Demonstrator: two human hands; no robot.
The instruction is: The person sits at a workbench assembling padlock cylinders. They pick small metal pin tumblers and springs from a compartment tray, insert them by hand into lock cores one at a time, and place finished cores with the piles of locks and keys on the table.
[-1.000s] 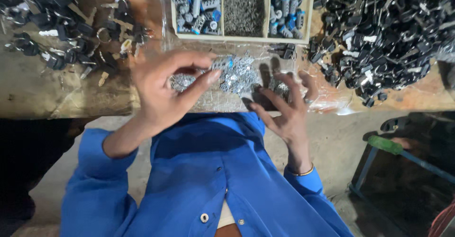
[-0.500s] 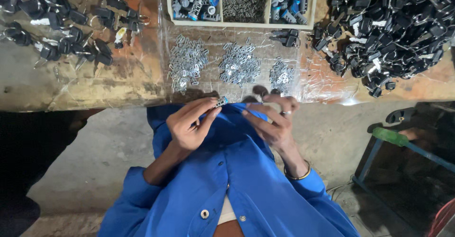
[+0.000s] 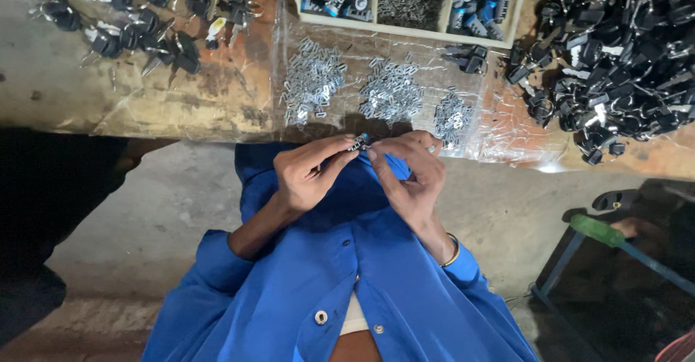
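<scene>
left hand [image 3: 308,177] + right hand [image 3: 413,170]: fingertips pinched on small metal part [image 3: 358,143] | risk: loose pinch drops it past near bench edge [image 3: 181,127]

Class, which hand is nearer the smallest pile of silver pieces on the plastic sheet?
Right. The right hand is just below the smallest pile, at the table edge; the left hand, pinching a small metal part, is farther to the left.

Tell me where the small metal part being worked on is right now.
In the head view, the small metal part is pinched between the fingertips of the left hand and right hand, centre frame, just below the middle pile of silver pieces at the workbench edge.
</scene>
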